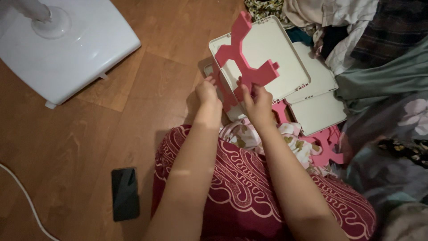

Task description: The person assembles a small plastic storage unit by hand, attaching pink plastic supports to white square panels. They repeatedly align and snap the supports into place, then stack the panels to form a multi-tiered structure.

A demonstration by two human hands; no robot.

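Gripping one white panel (267, 53) and pink connector (247, 58): left hand (207, 92), right hand (257, 105).

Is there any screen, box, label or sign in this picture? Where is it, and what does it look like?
Phone: lies flat on the wooden floor, left of the person's lap; a slim dark rectangle, its screen black and unlit.
No packages, labels or signs show anywhere.
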